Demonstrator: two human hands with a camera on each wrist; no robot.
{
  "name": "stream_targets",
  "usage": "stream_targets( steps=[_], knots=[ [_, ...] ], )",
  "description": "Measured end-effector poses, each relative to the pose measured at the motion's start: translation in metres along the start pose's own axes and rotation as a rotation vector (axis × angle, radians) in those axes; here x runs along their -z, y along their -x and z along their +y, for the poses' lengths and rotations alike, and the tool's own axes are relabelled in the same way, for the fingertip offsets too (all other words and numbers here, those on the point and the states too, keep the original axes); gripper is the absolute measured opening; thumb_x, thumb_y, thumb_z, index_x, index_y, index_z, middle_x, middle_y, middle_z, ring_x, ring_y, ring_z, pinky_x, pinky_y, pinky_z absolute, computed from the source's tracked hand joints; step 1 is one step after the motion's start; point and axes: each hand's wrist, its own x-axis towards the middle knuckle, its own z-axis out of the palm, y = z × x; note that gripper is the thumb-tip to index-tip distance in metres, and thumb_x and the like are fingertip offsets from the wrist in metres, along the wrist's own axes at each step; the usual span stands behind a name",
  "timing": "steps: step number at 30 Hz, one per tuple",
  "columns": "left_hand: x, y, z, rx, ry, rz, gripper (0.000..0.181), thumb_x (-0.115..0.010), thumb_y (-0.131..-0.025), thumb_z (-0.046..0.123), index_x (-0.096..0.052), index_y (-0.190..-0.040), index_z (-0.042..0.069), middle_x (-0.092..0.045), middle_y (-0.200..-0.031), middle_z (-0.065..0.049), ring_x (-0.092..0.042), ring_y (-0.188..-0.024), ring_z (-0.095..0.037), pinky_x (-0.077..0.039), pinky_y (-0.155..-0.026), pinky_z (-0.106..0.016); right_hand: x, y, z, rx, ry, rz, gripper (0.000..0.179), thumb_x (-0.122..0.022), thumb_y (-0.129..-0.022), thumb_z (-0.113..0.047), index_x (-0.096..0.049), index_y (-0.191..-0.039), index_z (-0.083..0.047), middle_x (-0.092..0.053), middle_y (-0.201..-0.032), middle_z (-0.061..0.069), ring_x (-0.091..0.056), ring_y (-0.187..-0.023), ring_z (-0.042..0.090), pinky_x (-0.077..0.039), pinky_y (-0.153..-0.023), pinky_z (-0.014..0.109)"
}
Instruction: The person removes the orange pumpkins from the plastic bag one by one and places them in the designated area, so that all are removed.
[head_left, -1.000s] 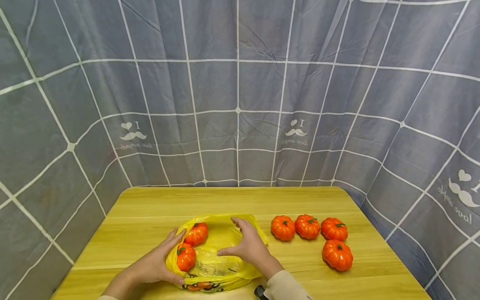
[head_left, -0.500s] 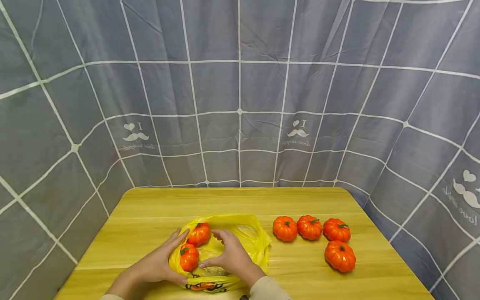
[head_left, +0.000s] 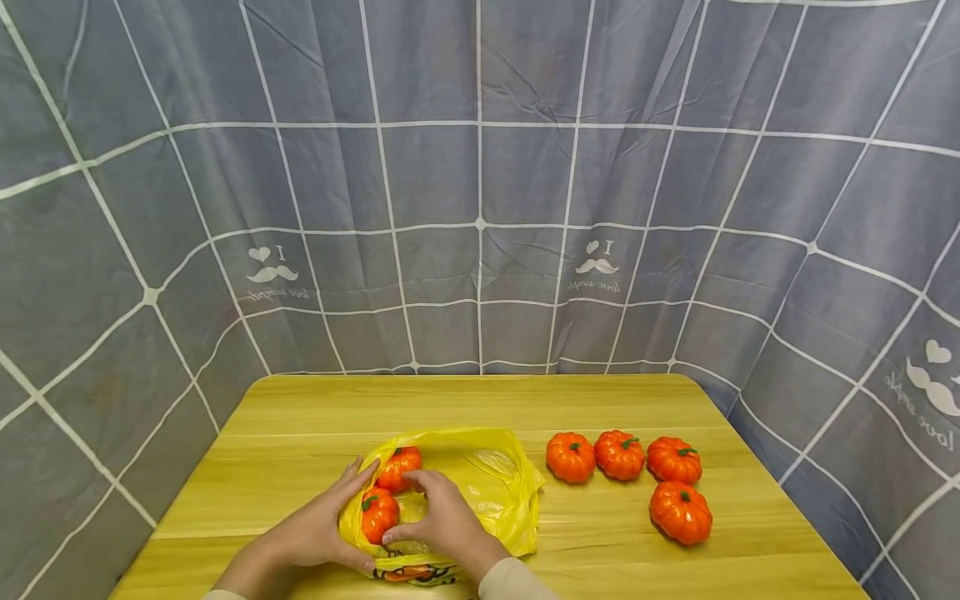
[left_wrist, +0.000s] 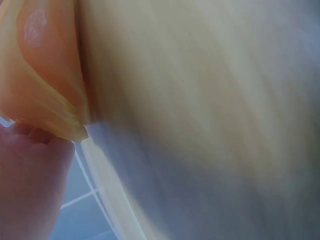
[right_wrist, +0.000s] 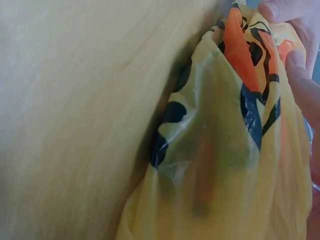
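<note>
A yellow plastic bag (head_left: pixel 495 479) lies with its mouth open on the table. Inside its left part sit two small glossy orange pumpkins, one nearer (head_left: pixel 379 517) and one farther back (head_left: pixel 400 469), both with green stems. My left hand (head_left: pixel 322 521) holds the bag's left side from outside, thumb at the near rim and fingers at the far one. My right hand (head_left: pixel 447 521) reaches into the mouth, thumb and fingers apart, fingertips right at the pumpkins. In the right wrist view, the bag's printed side (right_wrist: pixel 215 150) covers most of the right hand, leaving its thumb (right_wrist: pixel 297 60) showing.
To the right of the bag several more orange pumpkins stand on the wooden table (head_left: pixel 337 408): a row at the back (head_left: pixel 570 457) and one in front (head_left: pixel 681 512). A grey curtain (head_left: pixel 480 183) with white grid lines surrounds the table's far and side edges.
My right hand has moved left inside the bag, from its right side to the two pumpkins. The left hand keeps its place on the bag, and the other pumpkins stay put.
</note>
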Motion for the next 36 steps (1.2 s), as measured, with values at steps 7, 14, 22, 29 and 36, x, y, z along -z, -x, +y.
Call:
stream_targets(
  steps=[7,14,22,29,36],
  knots=[
    [0.0,-0.001,0.0,-0.002,-0.002,0.0,0.124,-0.093,-0.068,0.041,-0.017,-0.163,0.013,0.001,-0.16,-0.038,-0.003,-0.142,-0.061,-0.016,-0.103,-0.079,-0.002,-0.002,0.0,0.009,-0.001,0.015,0.072,-0.09,-0.069,-0.039,-0.064,-0.129,-0.009,-0.066,-0.118,-0.002,-0.061,-0.109,0.019,-0.051,-0.093,0.033],
    [0.0,-0.001,0.0,-0.012,-0.001,0.003,0.123,-0.093,-0.069,0.041,-0.017,-0.162,0.012,0.0,-0.159,-0.038,-0.005,-0.142,-0.062,-0.018,-0.103,-0.079,-0.007,-0.006,-0.002,0.016,-0.019,-0.01,0.065,-0.091,-0.069,-0.038,-0.068,-0.126,-0.018,-0.066,-0.118,-0.009,-0.059,-0.107,0.011,-0.05,-0.093,0.03],
    [-0.002,0.0,0.002,-0.006,0.017,-0.002,0.125,-0.093,-0.068,0.039,-0.017,-0.162,0.009,0.002,-0.159,-0.038,-0.003,-0.143,-0.06,-0.016,-0.105,-0.077,-0.011,-0.007,-0.002,0.005,0.03,-0.068,0.077,-0.093,-0.068,-0.04,-0.065,-0.134,-0.012,-0.061,-0.128,-0.009,-0.057,-0.114,0.008,-0.049,-0.096,0.026],
    [-0.003,0.0,0.002,-0.014,0.012,-0.005,0.125,-0.094,-0.068,0.039,-0.016,-0.162,0.009,0.002,-0.16,-0.037,-0.005,-0.143,-0.06,-0.018,-0.105,-0.077,-0.015,-0.007,-0.001,0.013,0.002,-0.076,0.076,-0.094,-0.067,-0.036,-0.065,-0.133,-0.009,-0.062,-0.129,-0.007,-0.056,-0.118,0.008,-0.048,-0.097,0.025],
    [-0.003,0.0,0.002,-0.009,0.0,0.002,0.125,-0.093,-0.068,0.041,-0.017,-0.162,0.009,0.001,-0.16,-0.037,-0.005,-0.143,-0.06,-0.019,-0.104,-0.077,-0.011,-0.005,-0.003,-0.015,-0.032,-0.08,0.074,-0.093,-0.068,-0.038,-0.065,-0.132,-0.011,-0.063,-0.126,-0.008,-0.058,-0.111,0.005,-0.05,-0.092,0.024]
  ],
)
